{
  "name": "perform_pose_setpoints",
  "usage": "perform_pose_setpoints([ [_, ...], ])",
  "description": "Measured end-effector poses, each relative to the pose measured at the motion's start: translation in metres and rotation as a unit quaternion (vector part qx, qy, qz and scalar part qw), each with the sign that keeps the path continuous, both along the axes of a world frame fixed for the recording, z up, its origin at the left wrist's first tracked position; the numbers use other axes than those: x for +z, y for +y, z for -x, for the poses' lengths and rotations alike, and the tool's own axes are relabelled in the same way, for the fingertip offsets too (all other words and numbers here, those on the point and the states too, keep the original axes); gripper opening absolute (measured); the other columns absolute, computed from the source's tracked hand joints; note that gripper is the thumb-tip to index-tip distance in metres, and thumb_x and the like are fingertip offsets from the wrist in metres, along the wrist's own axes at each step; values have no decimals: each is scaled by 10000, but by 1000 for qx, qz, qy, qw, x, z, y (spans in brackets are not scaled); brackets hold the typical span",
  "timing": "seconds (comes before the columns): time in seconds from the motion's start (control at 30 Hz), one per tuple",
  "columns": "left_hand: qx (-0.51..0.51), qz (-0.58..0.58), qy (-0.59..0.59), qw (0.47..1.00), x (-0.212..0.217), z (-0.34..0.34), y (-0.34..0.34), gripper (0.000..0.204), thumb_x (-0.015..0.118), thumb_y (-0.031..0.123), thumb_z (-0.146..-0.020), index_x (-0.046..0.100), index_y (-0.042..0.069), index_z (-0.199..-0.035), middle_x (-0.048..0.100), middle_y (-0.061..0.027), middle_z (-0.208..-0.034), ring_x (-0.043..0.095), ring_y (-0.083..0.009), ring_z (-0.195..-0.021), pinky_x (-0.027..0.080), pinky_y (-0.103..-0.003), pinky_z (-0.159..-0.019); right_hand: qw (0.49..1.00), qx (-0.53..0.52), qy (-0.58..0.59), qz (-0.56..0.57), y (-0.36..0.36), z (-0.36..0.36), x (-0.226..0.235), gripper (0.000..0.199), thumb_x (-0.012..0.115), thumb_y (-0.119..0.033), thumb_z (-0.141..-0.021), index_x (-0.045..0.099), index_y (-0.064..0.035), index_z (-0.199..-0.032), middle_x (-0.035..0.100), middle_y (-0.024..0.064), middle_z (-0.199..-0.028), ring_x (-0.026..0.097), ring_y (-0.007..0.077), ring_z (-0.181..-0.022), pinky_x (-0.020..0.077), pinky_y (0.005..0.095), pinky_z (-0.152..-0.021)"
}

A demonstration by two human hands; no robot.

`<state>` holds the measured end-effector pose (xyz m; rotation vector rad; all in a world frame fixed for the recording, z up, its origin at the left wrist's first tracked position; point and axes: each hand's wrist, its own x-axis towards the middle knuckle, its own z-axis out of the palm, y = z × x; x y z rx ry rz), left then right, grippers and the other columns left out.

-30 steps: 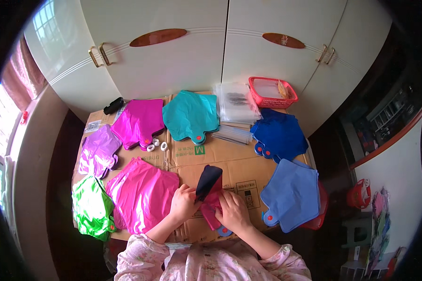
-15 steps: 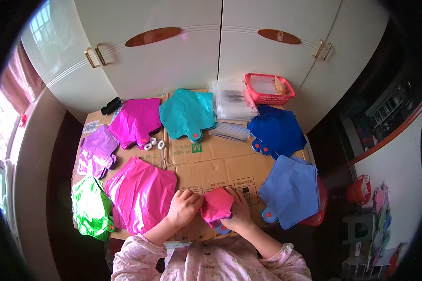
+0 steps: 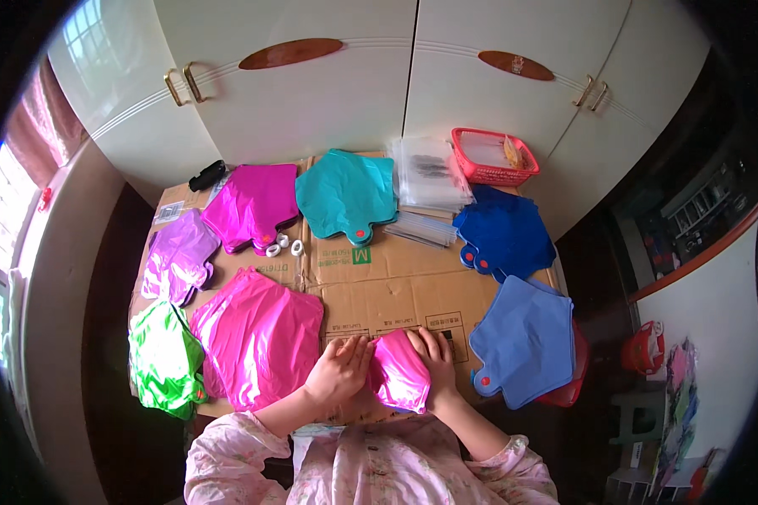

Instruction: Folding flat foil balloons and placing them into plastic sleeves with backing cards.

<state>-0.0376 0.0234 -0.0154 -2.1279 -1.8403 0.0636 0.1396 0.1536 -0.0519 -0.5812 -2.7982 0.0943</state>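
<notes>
At the front middle of the table, a small folded piece of shiny pink foil (image 3: 402, 374) lies between my hands. My left hand (image 3: 343, 370) presses along its left edge, fingers together and bent. The fingers of my right hand (image 3: 435, 358) curl around its upper right side. My fingertips are partly hidden at the foil's edges. Close to my left hand lies a large pink foil piece (image 3: 257, 337), creased and shiny. On the right is a light blue piece (image 3: 524, 337) with a rounded tab and red dot.
Cardboard (image 3: 366, 290) covers the table. Around it lie green (image 3: 167, 358), lilac (image 3: 177, 257), magenta (image 3: 253, 202), teal (image 3: 345, 192) and dark blue (image 3: 509, 231) pieces. Clear plastic bags (image 3: 429, 177), a red basket (image 3: 493, 175), white rings (image 3: 296, 247) and a black object (image 3: 206, 175) sit farther back.
The pink piece in my hands showed a matte face, with a red-dotted tab and a blue disc below; now a shiny, longer face shows. The whole view has shifted slightly.
</notes>
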Motion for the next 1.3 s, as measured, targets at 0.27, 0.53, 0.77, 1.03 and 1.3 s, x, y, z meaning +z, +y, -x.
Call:
perform_pose_setpoints([
  [0.27, 8, 77, -83, 994, 2, 4, -8, 592, 482, 235, -840, 397, -66, -1343, 474, -198, -1351, 413, -291, -1298, 274, -499, -1070, 999, -15, -38, 10, -1, 0, -8, 612, 512, -463, -827, 447, -142, -1343, 322, 76, -1434, 231, 281, -1363, 210, 553, -1093],
  [0.53, 43, 111, -193, 974, 8, -4, -18, 722, 459, 462, -899, 322, -47, -1392, 343, -246, -1432, 273, -351, -1376, 163, -548, -1102, 999, -10, -35, -7, -1, 0, -9, 576, 509, -435, -834, 469, -140, -1326, 347, 69, -1420, 265, 287, -1350, 220, 564, -1083],
  [0.77, 42, 101, -163, 981, 5, -6, -19, 866, 492, 610, -824, 336, -26, -1391, 343, -228, -1436, 281, -340, -1371, 182, -540, -1100, 1000, 15, -6, 26, 5, -3, -4, 500, 512, -363, -845, 509, -126, -1285, 366, 59, -1409, 293, 273, -1331, 266, 527, -1067],
  [1.03, 43, 120, -159, 979, 13, -4, -19, 918, 456, 668, -807, 317, -13, -1407, 344, -215, -1440, 273, -332, -1376, 160, -529, -1111, 964, 101, 115, 217, 55, 24, 53, 248, 583, -98, -815, 675, -73, -1044, 647, 64, -1062, 619, 217, -931, 497, 325, -823],
  [1.3, 40, 102, -162, 981, 10, -3, -21, 927, 458, 685, -796, 332, -5, -1403, 359, -212, -1434, 278, -334, -1375, 163, -534, -1107, 947, 292, 130, -2, 70, 42, 31, 216, 602, -101, -761, 697, -79, -954, 674, 18, -947, 618, 152, -860, 504, 295, -741],
])
